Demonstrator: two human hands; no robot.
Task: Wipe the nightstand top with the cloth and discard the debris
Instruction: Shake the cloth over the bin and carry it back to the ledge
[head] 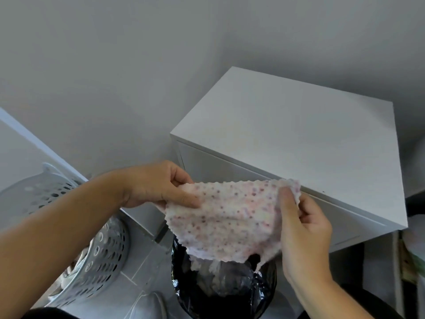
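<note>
A pink speckled cloth (230, 217) hangs spread out between both hands. My left hand (158, 185) pinches its upper left corner. My right hand (303, 229) pinches its upper right corner. The cloth hangs directly above a bin lined with a black bag (220, 293), which stands on the floor in front of the nightstand. The white nightstand (289, 134) is behind the cloth, and its top looks bare.
A grey perforated laundry basket (92, 249) stands on the tiled floor at the left, with clothing in it. A grey wall rises behind. Shelving with items (411, 254) shows at the right edge. A light shoe (149, 305) is near the bin.
</note>
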